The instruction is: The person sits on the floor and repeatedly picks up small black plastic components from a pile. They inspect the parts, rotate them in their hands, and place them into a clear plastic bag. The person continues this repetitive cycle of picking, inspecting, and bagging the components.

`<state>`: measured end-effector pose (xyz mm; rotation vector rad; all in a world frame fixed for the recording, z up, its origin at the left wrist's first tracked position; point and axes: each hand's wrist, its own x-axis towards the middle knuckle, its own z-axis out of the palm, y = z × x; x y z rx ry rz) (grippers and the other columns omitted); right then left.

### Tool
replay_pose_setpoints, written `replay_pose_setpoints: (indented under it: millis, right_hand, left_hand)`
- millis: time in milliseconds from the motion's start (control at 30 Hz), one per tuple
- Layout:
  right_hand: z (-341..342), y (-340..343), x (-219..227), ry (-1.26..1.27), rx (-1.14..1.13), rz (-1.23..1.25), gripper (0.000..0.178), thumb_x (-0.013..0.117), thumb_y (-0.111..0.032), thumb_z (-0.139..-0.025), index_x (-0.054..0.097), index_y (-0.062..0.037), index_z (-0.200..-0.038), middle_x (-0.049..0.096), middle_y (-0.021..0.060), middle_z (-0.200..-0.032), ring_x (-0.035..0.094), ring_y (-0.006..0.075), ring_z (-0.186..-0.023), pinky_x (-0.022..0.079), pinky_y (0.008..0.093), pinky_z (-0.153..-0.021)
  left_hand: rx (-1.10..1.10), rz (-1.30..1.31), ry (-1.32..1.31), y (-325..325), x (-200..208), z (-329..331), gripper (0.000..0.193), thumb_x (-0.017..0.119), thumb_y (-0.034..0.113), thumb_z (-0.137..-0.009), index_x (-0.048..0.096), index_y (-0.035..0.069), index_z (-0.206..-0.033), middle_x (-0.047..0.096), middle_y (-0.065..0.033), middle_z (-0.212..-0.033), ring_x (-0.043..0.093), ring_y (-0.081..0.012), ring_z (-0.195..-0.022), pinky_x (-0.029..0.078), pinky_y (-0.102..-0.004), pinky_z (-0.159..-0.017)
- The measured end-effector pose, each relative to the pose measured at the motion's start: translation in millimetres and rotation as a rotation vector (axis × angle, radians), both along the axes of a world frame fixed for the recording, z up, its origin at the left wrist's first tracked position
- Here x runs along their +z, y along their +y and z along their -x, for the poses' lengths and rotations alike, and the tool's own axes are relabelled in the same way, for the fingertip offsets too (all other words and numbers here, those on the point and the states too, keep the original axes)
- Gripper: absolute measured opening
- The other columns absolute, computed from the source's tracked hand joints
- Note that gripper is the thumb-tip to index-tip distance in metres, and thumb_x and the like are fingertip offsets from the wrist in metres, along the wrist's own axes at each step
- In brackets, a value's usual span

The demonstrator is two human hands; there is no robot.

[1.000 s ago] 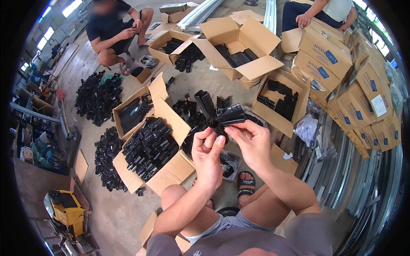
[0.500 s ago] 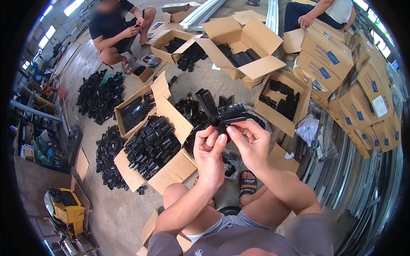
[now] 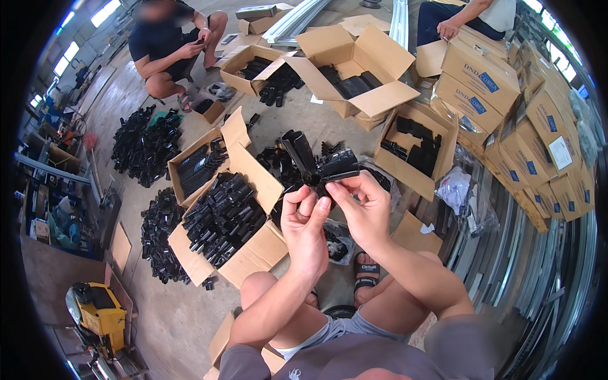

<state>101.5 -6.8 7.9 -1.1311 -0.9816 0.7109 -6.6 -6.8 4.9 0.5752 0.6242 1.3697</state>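
A glossy black plastic bracket (image 3: pixel 316 163) with two long channel-shaped arms spread in a V is held up before me. My left hand (image 3: pixel 305 218) pinches its lower end from the left, thumb and fingers closed. From the right, the fingers of my right hand (image 3: pixel 360 206) close on the same lower joint. What exactly lies under the fingertips is hidden. Just left of my hands stands an open carton (image 3: pixel 269 248) heaped with similar black parts (image 3: pixel 225 218). Behind the bracket, more black parts (image 3: pixel 277 166) lie on the floor, partly covered by it.
Black parts lie in piles (image 3: pixel 147 142) at the left. Open cartons (image 3: pixel 373 60) stand ahead, another (image 3: pixel 418 149) to the right. Stacked sealed cartons (image 3: pixel 475 95) and long metal profiles (image 3: pixel 506 247) line the right side. Two people sit beyond; a yellow machine (image 3: pixel 104 313) is lower left.
Both hands and the bracket have shifted slightly left in the view, and the bracket has turned a little. The grip stays on its lower end. The whole scene has also slid slightly left.
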Motion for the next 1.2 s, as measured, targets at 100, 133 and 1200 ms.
replay_pose_setpoints:
  millis: [100,133,1200]
  right_hand:
    - [-0.4,-1.7,-0.5,-0.059,-0.005,-0.001,0.021,0.081,-0.014,-0.083,0.069,0.0009,-0.091,0.068,0.0057,-0.089,0.064,0.0112,-0.075,0.051,0.0262,-0.07]
    - [-1.8,-3.7,1.3,-0.071,-0.009,0.001,0.021,0.081,-0.014,-0.083,0.069,0.0006,-0.092,0.068,0.0058,-0.09,0.064,0.0115,-0.076,0.051,0.0265,-0.07]
    - [1.2,-10.3,11.7,0.188,0.083,0.051,0.014,0.072,-0.001,-0.088,0.068,0.0035,-0.101,0.067,0.0064,-0.096,0.064,0.0109,-0.088,0.05,0.0235,-0.078]
  left_hand:
    - [-0.004,0.016,-0.004,-0.9,1.7,0.1,0.031,0.066,-0.005,-0.091,0.052,0.007,-0.116,0.065,-0.0045,-0.111,0.059,-0.0087,-0.102,0.048,-0.0241,-0.089]
    - [-0.002,0.025,-0.006,-1.1,2.0,0.6,0.031,0.066,-0.005,-0.091,0.052,0.007,-0.116,0.065,-0.004,-0.111,0.059,-0.0084,-0.101,0.048,-0.0241,-0.089]
    - [-0.004,-0.008,-0.023,-0.4,-3.2,-0.8,0.03,0.067,-0.007,-0.089,0.054,0.006,-0.112,0.068,-0.0054,-0.109,0.062,-0.0099,-0.103,0.049,-0.025,-0.091]
